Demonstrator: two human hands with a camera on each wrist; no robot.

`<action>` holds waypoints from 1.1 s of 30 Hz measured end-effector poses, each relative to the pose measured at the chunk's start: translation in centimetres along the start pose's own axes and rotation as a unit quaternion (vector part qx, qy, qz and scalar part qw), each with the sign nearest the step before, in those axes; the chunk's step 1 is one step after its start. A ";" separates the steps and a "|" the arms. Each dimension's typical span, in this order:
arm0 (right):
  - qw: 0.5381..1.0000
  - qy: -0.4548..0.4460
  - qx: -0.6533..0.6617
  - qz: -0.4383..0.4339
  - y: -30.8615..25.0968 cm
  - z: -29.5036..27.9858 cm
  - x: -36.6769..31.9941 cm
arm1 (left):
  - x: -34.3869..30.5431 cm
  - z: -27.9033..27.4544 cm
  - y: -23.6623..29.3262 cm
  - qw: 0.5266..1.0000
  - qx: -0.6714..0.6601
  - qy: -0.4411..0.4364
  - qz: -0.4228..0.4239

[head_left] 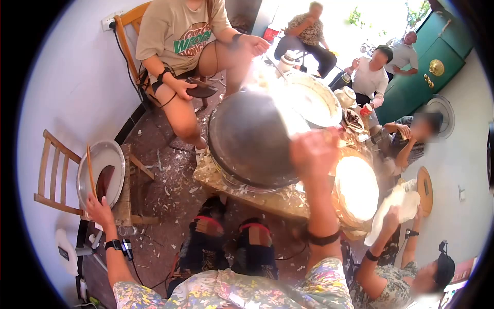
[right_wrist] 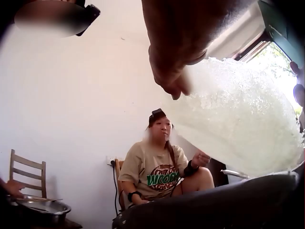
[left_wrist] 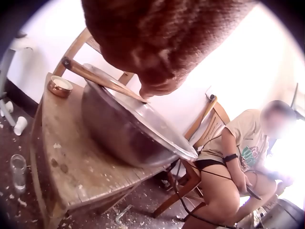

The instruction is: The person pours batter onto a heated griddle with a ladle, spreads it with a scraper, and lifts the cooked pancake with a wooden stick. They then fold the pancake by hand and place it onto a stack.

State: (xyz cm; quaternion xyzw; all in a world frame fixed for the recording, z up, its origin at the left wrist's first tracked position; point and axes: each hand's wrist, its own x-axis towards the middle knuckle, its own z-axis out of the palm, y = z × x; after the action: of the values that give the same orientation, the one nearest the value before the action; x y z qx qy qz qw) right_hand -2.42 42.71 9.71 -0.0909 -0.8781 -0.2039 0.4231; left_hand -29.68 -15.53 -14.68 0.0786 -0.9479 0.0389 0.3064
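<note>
In the head view my right hand [head_left: 315, 154] is raised over the near right edge of the round dark griddle [head_left: 252, 139], blurred. The right wrist view shows my right hand [right_wrist: 178, 52] pinching the edge of a thin, translucent sheet [right_wrist: 238, 119], which hangs in a broad curve above the dark griddle rim [right_wrist: 209, 202]. At the far left, my left hand [head_left: 100, 211] is at the metal basin [head_left: 122, 177], its fingers on the near end of a wooden stick [head_left: 90, 165]. From the left wrist, the stick [left_wrist: 105, 82] lies across the basin rim, its end at my left hand's fingertips [left_wrist: 147, 93].
The basin stands on a wooden chair [left_wrist: 71, 157]. A person [head_left: 180, 46] sits behind the griddle, holding a dark object. Right of it are a stack of pale rounds [head_left: 356, 188] and a large white-rimmed pan [head_left: 314, 98]. Another person [head_left: 391, 273] holds a pale sheet at the right.
</note>
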 end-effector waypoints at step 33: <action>0.949 -0.146 0.276 0.056 4.3 2.3 -16.2 | 0.0 -16.1 34.4 0.646 -0.530 -0.088 0.543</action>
State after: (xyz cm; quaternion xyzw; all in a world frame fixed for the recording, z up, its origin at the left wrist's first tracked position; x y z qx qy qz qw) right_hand 7.44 47.78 -3.01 -0.0483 -0.9457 0.0854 0.3098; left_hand -26.41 20.32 -2.53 -0.6230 -0.7020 -0.3175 0.1353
